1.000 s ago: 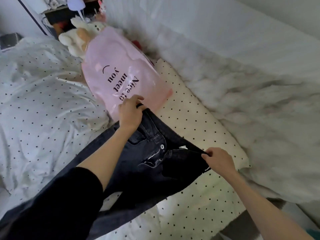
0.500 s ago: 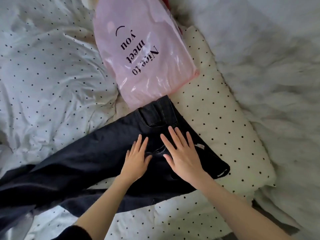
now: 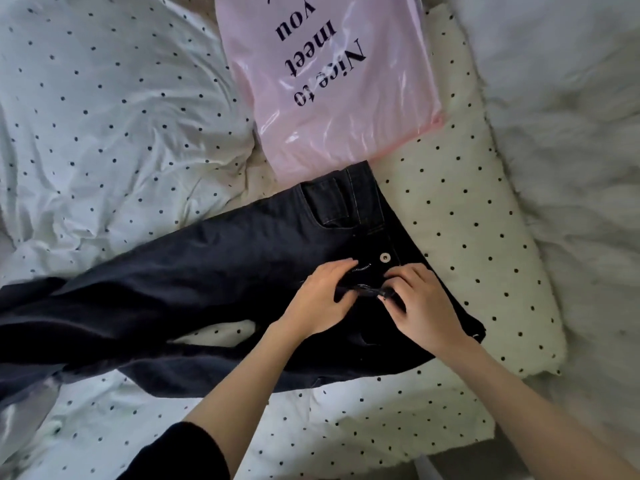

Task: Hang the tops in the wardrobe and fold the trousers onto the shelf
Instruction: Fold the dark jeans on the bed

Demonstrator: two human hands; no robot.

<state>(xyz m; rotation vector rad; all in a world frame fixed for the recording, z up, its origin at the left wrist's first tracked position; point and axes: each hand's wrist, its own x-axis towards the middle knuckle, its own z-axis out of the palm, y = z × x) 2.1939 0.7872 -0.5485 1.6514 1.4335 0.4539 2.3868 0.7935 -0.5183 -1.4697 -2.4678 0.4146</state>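
Dark blue jeans lie flat across the dotted bed, waistband toward the upper right, legs running off to the left. The fly is undone, with the metal button and zipper teeth showing. My left hand pinches the fabric on the left side of the fly. My right hand pinches the right side of the fly, just below the button. Both hands sit close together over the zipper.
A pink plastic bag printed "Nice to meet you" lies just beyond the waistband. A cream dotted pillow sits under the waist end. White fluffy bedding fills the right side, and a rumpled white dotted duvet the left.
A second ago both hands held the waistband up. They then laid the jeans down and pressed flat on them. Now the fingers have curled to pinch both sides of the fly.
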